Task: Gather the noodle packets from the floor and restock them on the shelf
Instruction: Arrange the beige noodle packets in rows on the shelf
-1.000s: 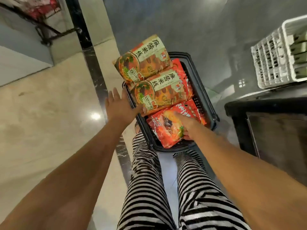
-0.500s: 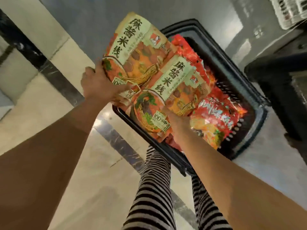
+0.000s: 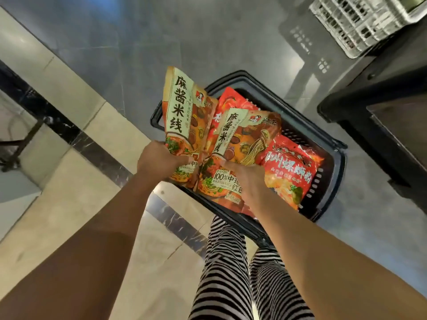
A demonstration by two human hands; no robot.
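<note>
1. Over one black basket point(image 3: 330, 176) on the grey floor point(image 3: 115, 42), the head view shows four noodle packets: two orange and two red.
2. Left hand point(image 3: 161, 162) has its fingers curled round the bottom end of the left orange packet point(image 3: 182, 112), which stands up above the fist.
3. Right hand point(image 3: 245, 179) grips the second orange packet point(image 3: 240, 139) low down, thumb across its front; the two orange packets touch edge to edge.
4. One red packet point(image 3: 288, 172) lies against the right hand's outer side; whether the fingers hold it cannot be told.
5. The other red packet point(image 3: 235, 100) sits behind the orange pair, mostly hidden.
6. One white crate point(image 3: 355, 21) rests on one dark stand point(image 3: 381, 93) beside the basket.
</note>
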